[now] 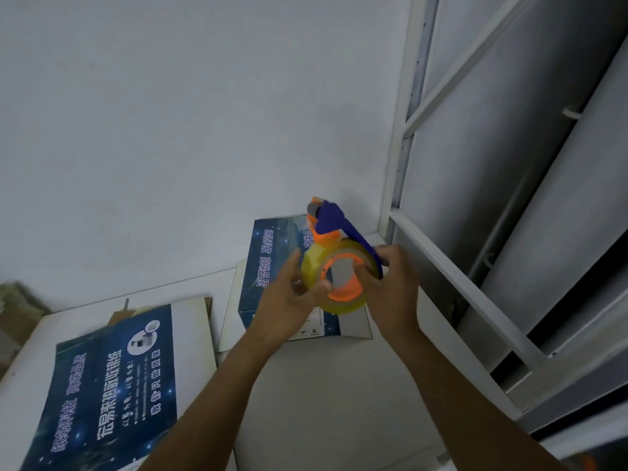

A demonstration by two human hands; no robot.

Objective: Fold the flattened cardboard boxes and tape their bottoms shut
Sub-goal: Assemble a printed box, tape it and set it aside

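Note:
Both hands hold a tape dispenser [328, 220] with a blue frame and orange core, raised above the table. Its yellowish clear tape roll [316, 263] faces me. My right hand [390, 287] grips the roll and the blue handle from the right, one finger hooked inside the orange core. At the roll's left edge my left hand [289, 294] pinches the tape. Behind the hands stands a folded dark blue box [268, 266] with white print, partly hidden by them. A stack of flattened boxes [112, 385] with the same blue print lies at the lower left.
The white table [323, 385] runs up to a plain white wall at the back. A white window frame [441, 266] and grey panels close off the right side. Some dim clutter [13, 311] shows at the far left edge.

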